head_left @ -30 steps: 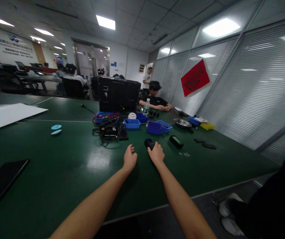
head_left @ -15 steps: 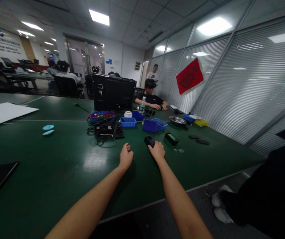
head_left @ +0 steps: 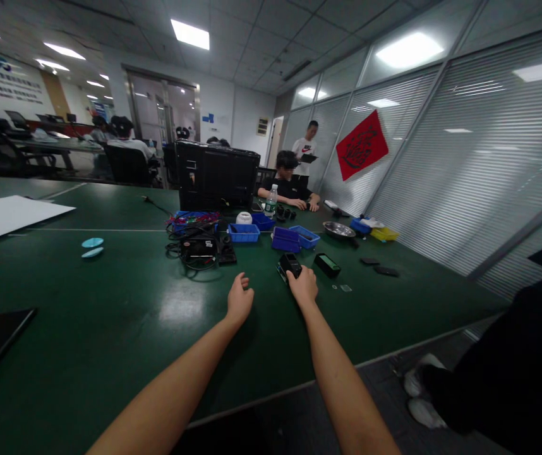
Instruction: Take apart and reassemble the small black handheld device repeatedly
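My right hand (head_left: 304, 284) grips a black casing (head_left: 290, 264) by its near end, thumb on the left side and fingers on the right. At the casing's left edge a part with light and greenish edges (head_left: 281, 272) shows, perhaps a circuit board; the casing hides most of it. My left hand (head_left: 240, 299) rests on the green table to the left, empty, its fingers loosely bent and partly apart. Just right of my right hand lies a black box with a green top (head_left: 328, 265). A small clear piece (head_left: 345, 288) and a tiny ring (head_left: 334, 287) lie nearby.
Ahead are blue bins (head_left: 244, 233), a tangle of cables (head_left: 198, 246), a bottle (head_left: 271, 201), a monitor (head_left: 218, 175) and a metal bowl (head_left: 339, 230). Flat black pieces (head_left: 386, 271) lie right. A co-worker (head_left: 290, 183) sits across; another person stands close on the right.
My right hand has shifted slightly right with the black casing, which now sits raised, exposing the light-edged part at its left. My left hand has stayed put.
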Available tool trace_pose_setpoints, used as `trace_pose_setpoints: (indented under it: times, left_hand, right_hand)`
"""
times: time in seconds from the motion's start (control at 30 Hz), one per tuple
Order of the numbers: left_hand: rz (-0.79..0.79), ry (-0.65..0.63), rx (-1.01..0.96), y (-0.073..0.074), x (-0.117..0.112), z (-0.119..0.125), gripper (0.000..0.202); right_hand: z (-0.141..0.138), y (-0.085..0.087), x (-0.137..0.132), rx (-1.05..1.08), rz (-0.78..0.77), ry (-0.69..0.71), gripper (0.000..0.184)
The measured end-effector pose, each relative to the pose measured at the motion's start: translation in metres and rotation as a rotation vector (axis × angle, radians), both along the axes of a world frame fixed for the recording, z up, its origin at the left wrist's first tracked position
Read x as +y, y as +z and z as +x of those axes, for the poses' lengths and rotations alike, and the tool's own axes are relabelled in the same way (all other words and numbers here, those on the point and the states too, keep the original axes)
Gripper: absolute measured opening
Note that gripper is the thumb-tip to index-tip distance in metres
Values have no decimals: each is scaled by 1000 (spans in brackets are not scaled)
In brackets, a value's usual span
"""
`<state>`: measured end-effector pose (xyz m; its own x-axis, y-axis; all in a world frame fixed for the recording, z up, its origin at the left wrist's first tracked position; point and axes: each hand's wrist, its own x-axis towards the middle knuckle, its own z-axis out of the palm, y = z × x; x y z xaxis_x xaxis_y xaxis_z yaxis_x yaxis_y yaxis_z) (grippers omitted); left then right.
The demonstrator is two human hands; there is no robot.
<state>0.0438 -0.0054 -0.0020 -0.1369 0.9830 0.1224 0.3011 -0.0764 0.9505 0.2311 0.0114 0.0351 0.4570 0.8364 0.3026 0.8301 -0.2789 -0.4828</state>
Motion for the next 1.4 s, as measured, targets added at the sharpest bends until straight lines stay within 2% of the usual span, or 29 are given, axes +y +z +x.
trace_pose_setpoints:
  times: [0.07, 0.17, 0.23, 0.3, 0.4, 0.53, 0.63, 0.77, 0.9, 0.97, 1.07, 1.17, 1.27, 1.4]
  left_hand:
    - [3, -4, 1, 0, 0, 0, 55]
    - [18, -9, 5, -1, 1, 0, 54]
    - [20, -8, 9, -3, 1, 0, 54]
    - [17, -6, 10, -3, 1, 0, 54]
    - [13, -5, 1, -2, 1, 0, 54]
    - [7, -1, -13, 3, -1, 1, 54]
    - [5, -6, 3, 4, -1, 1, 54]
    - [21, -2, 9, 1, 0, 1, 54]
    - [26, 1, 15, -2, 2, 1, 53]
    - [27, -1, 21, -3, 3, 0, 53]
    - [34, -6, 32, -5, 4, 0, 53]
    - [48, -17, 63, -5, 3, 1, 52]
    - [102, -56, 131, -2, -1, 2, 50]
    - [189, -72, 287, 3, -5, 4, 59]
  right_hand:
    - [0, 3, -2, 9, 82, -30, 50]
    - [0, 7, -7, 25, 299, -34, 53]
    - [-2, 8, -9, 70, 415, 54, 55]
    - [-7, 6, -8, 144, 450, 179, 54]
    - [-18, -2, -4, 271, 346, 329, 50]
    - [-30, -12, -1, 414, 22, 438, 44]
    - [-32, -11, -3, 327, -97, 442, 41]
    - [-32, -2, -7, 14, -89, 366, 46]
    - [-36, 1, -14, -213, 50, 417, 43]
    - [-40, -1, -16, -277, 81, 458, 49]
    - [-41, -5, -14, -239, 57, 489, 42]
    - [-35, -8, -7, -43, 48, 472, 27]
    - [-28, -10, -1, 127, -15, 422, 33]
    - [-26, -10, -1, 161, -65, 437, 35]
